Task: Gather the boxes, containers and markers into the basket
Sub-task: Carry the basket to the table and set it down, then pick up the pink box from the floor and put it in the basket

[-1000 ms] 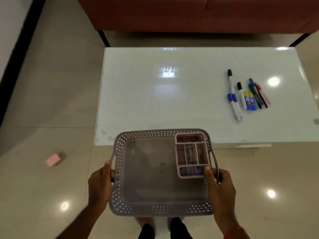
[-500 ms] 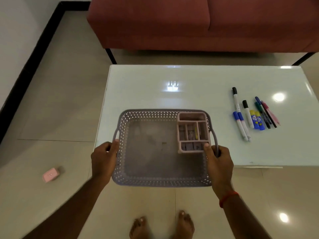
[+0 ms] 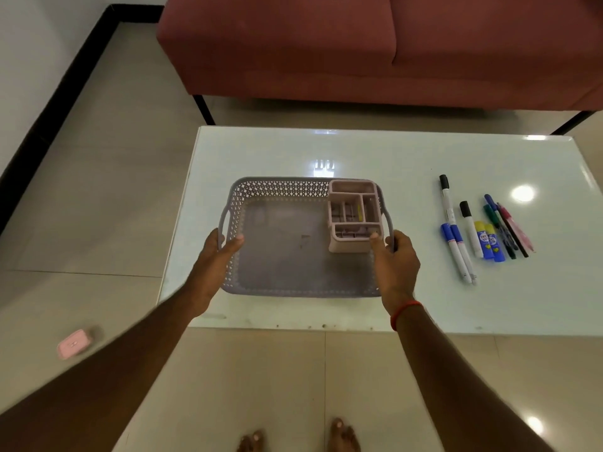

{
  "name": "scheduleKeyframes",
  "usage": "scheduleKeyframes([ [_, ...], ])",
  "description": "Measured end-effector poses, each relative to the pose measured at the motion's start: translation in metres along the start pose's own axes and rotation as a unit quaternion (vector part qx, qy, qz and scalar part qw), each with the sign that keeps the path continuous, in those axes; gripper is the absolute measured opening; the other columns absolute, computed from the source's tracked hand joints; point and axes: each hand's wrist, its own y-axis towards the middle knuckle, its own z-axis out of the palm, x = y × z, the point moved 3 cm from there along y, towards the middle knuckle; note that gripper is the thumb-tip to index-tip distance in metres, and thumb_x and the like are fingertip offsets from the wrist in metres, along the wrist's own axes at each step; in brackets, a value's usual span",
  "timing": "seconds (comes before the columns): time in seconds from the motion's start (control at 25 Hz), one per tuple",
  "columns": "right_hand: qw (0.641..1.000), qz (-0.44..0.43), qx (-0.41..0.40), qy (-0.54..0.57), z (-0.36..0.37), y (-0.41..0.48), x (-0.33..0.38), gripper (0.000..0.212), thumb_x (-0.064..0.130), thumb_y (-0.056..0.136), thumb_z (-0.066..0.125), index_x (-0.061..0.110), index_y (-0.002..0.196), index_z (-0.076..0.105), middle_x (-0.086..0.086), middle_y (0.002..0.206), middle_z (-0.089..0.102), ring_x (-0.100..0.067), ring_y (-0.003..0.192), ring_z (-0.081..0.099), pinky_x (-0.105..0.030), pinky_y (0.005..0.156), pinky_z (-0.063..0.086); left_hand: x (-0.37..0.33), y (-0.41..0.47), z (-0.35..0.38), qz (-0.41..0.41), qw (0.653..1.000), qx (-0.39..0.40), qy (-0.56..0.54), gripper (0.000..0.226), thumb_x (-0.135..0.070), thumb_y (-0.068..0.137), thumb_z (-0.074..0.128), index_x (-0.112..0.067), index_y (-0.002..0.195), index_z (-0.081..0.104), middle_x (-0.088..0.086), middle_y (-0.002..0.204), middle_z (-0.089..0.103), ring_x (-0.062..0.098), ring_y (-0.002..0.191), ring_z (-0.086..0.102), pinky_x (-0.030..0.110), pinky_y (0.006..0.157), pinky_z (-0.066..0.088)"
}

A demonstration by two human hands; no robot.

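1. A white glass-topped desk (image 3: 408, 151) stands on a pale tiled floor (image 3: 98, 190), with a red sofa (image 3: 359, 53) behind it.
2. A second ago the grey perforated basket (image 3: 284, 185) was carried short of the desk's near edge, over the floor. Now it has come forward and lies over the left half of the desk. Whether its base already touches the glass I cannot tell.
3. The pink organiser (image 3: 354, 213), a container with several compartments, has kept its place in the basket's far right corner. Small items lie in it, too blurred to name.
4. In my judgement this means the basket is being set down within reach of the loose things, so collecting can begin once it is let go.
5. The markers (image 3: 470, 226) lie in a loose row on the right of the desk, well apart from the basket, with two glue sticks (image 3: 487, 239) among them. None is gathered yet.
6. A small pink box (image 3: 73, 344) lies on the floor to the left, away from the desk, and probably has to be fetched too.
7. The left hand (image 3: 218, 256) grips the basket's left side, its fingers (image 3: 236, 239) curled over the rim with the thumb inside.
8. The right hand (image 3: 396, 262), with a red thread (image 3: 404, 311) on its wrist, grips the right side by the handle. Its thumb rests against the organiser's near edge.
9. Both hands are clamped on the basket; neither holds anything else.
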Motion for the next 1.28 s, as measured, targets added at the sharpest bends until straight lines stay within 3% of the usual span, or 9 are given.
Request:
scheduleKeyframes([
  [0.08,0.999,-0.014,0.026,-0.028,0.002,0.001,-0.004,0.025,0.033,0.093,0.063,0.012,0.105,0.056,0.001,0.091,0.063,-0.014,0.082,0.061,-0.032,0.076,0.051,0.005,0.0,0.004,-0.002,1.0,0.009,0.011,0.085,-0.061,0.076,0.064,-0.021,0.146,0.035,0.009,0.148,0.047,0.029,0.133,0.049,0.055,0.112,0.036],
  [0.12,0.997,-0.014,0.045,-0.054,0.003,0.001,-0.007,0.035,0.034,0.092,0.063,0.011,0.117,0.054,-0.006,0.109,0.064,-0.021,0.099,0.062,-0.039,0.086,0.054,0.007,-0.001,0.005,0.004,1.0,0.004,0.024,0.091,-0.062,0.076,0.066,-0.023,0.149,0.03,0.007,0.153,0.04,0.028,0.137,0.043,0.053,0.114,0.033],
  [0.2,0.991,-0.014,0.073,-0.112,-0.001,-0.002,-0.01,0.063,0.037,0.091,0.065,0.011,0.143,0.039,-0.01,0.143,0.05,-0.028,0.131,0.048,-0.049,0.107,0.044,0.007,-0.007,0.006,0.018,0.998,-0.023,0.054,0.098,-0.065,0.076,0.064,-0.03,0.155,0.017,-0.001,0.162,0.022,0.023,0.146,0.029,0.048,0.117,0.027],
  [0.24,0.987,-0.03,0.074,-0.137,-0.003,-0.006,-0.011,0.07,0.037,0.09,0.066,0.014,0.148,0.033,-0.008,0.148,0.044,-0.027,0.136,0.042,-0.05,0.111,0.039,0.006,-0.011,0.005,0.027,0.997,-0.041,0.068,0.099,-0.064,0.075,0.061,-0.032,0.155,0.013,-0.003,0.164,0.016,0.022,0.148,0.024,0.047,0.117,0.026],
  [0.48,0.965,-0.199,0.027,-0.17,-0.034,-0.058,0.002,0.049,0.023,0.085,0.072,0.018,0.129,0.051,-0.005,0.129,0.056,-0.023,0.12,0.049,-0.045,0.1,0.041,-0.001,-0.057,0.001,0.116,0.985,-0.05,0.12,0.091,-0.054,0.08,0.064,-0.031,0.154,0.017,-0.006,0.164,0.012,0.013,0.149,0.015,0.033,0.113,0.022],
  [0.64,0.956,-0.222,0.057,-0.184,-0.051,-0.093,0.022,0.042,0.025,0.085,0.072,0.016,0.123,0.056,-0.006,0.129,0.058,-0.025,0.123,0.049,-0.048,0.102,0.042,-0.004,-0.103,-0.007,0.143,0.97,-0.03,0.193,0.087,-0.064,0.08,0.06,-0.034,0.152,0.022,-0.01,0.162,0.017,0.009,0.145,0.02,0.029,0.109,0.022],
  [0.8,0.948,-0.232,0.083,-0.202,-0.066,-0.133,0.057,0.035,0.024,0.084,0.071,0.019,0.116,0.058,-0.003,0.126,0.056,-0.021,0.121,0.046,-0.037,0.098,0.034,-0.021,-0.165,-0.014,0.149,0.965,-0.01,0.215,0.077,-0.075,0.078,0.053,-0.046,0.144,0.027,-0.015,0.158,0.025,0.001,0.139,0.025,0.029,0.109,0.026],
  [1.0,0.938,-0.235,0.14,-0.211,-0.087,-0.188,0.108,0.03,0.026,0.085,0.069,0.018,0.113,0.06,-0.004,0.12,0.058,-0.024,0.118,0.046,-0.033,0.094,0.029,-0.051,-0.251,-0.022,0.147,0.957,0.002,0.252,0.073,-0.063,0.088,0.05,-0.029,0.15,0.03,-0.009,0.157,0.031,0.001,0.137,0.028,0.026,0.11,0.024],
  [1.28,0.92,-0.264,0.221,-0.186,-0.111,-0.266,0.167,0.018,0.024,0.086,0.069,0.019,0.103,0.064,0.003,0.109,0.062,-0.023,0.114,0.049,-0.039,0.095,0.033,-0.072,-0.355,-0.046,0.133,0.949,-0.012,0.285,0.068,-0.058,0.093,0.05,-0.028,0.151,0.027,-0.008,0.158,0.031,0.012,0.144,0.027,0.037,0.117,0.024],
])
